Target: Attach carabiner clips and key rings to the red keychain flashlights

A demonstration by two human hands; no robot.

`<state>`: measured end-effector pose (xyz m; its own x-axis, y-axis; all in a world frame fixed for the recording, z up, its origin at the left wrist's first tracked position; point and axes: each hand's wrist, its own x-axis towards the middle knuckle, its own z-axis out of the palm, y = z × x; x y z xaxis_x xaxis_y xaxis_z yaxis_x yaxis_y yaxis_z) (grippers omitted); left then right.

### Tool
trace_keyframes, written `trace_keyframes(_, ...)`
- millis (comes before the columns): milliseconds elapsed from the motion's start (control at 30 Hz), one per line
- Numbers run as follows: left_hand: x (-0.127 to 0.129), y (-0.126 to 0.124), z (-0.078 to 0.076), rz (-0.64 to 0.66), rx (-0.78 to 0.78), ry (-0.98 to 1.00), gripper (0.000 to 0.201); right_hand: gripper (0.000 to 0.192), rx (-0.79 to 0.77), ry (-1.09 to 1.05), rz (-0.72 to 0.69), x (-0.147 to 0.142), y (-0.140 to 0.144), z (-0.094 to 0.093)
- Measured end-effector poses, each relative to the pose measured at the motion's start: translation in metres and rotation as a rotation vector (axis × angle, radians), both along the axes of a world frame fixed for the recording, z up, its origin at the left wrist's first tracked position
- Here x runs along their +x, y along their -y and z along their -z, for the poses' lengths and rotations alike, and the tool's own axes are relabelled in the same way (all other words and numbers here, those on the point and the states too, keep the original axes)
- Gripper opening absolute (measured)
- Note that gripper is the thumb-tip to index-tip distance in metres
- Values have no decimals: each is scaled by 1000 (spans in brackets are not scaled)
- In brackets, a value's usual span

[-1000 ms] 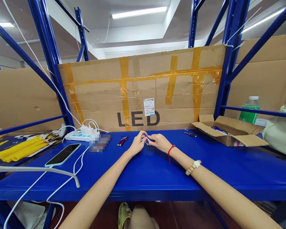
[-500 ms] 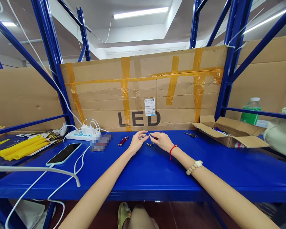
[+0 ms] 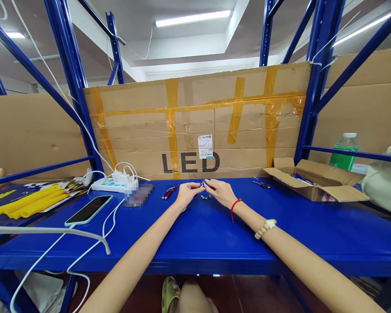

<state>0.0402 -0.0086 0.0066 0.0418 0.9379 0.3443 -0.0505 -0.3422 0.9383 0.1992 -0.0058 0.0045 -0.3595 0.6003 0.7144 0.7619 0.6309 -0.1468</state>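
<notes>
At the far middle of the blue metal table, the left hand and right hand meet, fingertips pinching a small dark cylindrical part. It looks light, stiff and slippery, best gripped at its ends. Tiny silvery button-like pieces lie just beneath.

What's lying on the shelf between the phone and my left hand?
In the head view, between the phone and the left hand: white charging cables, a blurred-out item, then a small red pen-like thing nearest the hand.
</notes>
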Motion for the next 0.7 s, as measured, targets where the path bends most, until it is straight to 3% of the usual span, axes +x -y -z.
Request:
trace_keyframes(233, 0, 3, -2, 35, -24, 18, 29, 29, -21, -54, -80, 1, -3, 2)
trace_keyframes(700, 0, -1, 0, 181, -57, 93, 51, 32, 14, -174, -139, -1, -8, 2)
